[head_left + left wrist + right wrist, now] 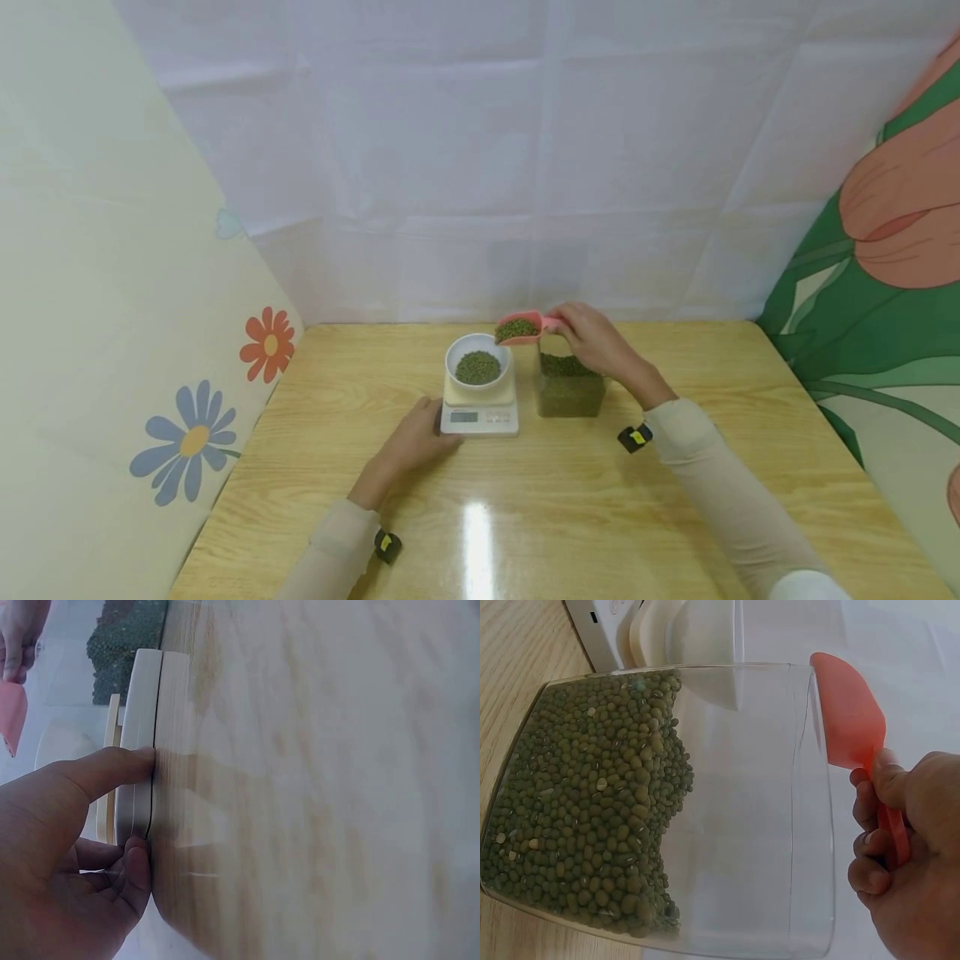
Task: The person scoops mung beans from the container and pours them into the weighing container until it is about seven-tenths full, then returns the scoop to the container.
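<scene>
1. While the red scoop (851, 712) hangs by the bowl's far right rim, it carries a load of green beans (516, 328); its height over that rim cannot be judged.
2. Right hand (596, 337): fingers curled round the scoop's handle, a narrow grip.
3. White bowl (465, 343): on the kitchen scale (483, 430), left of the scoop; a heap of the same beans lies in it, well inside the rim.
4. Scale display (464, 417): on the near side; digits not legible.
5. Left hand (416, 435): thumb and fingers pinch the scale's near left corner.
6. Clear container (742, 825): just right of the scale, apart from it, part filled with beans, on the counter (570, 500).
7. Risk, spill: tipping the scoop short of the bowl would likely drop beans into the gap between scale and container.
8. Risk, false reading: pressure from the left hand, or the scoop leaning on the bowl, could disturb the weight shown.
9. Risk, overshoot: a steep tilt could release the whole load at once.
10. Risk, knock: a low wrist could catch the container's rim.
</scene>
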A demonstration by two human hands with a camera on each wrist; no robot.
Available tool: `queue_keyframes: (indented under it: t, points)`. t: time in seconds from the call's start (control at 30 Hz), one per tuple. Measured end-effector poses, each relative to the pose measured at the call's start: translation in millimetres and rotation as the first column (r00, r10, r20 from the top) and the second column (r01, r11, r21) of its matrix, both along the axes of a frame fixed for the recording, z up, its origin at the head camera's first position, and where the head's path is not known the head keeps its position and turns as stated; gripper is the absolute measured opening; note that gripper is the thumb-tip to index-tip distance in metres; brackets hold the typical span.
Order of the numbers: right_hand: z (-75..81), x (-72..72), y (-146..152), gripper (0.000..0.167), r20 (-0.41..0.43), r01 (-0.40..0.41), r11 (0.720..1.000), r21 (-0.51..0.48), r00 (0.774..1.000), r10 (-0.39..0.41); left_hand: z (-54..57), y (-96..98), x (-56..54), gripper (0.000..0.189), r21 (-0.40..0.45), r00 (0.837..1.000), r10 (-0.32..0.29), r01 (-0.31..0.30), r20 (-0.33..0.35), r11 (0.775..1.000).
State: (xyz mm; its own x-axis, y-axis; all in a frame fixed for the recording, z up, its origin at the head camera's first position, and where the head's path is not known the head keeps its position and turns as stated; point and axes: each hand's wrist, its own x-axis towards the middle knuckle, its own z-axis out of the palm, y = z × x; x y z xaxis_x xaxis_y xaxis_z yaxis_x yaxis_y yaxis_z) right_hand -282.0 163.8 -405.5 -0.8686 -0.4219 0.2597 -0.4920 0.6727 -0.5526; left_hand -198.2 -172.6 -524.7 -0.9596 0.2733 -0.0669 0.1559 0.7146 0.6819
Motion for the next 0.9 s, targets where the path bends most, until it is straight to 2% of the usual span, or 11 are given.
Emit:
queue_keyframes:
  t: [0.9]
  points:
    - [0.9,-1.7,-7.8,0.024,-0.022,-0.036,0.998,0.06,0.999,0.038,-2.2,-0.2,-0.6,0.068,-0.007,1.0,0.009,-0.009,0.016,1.0]
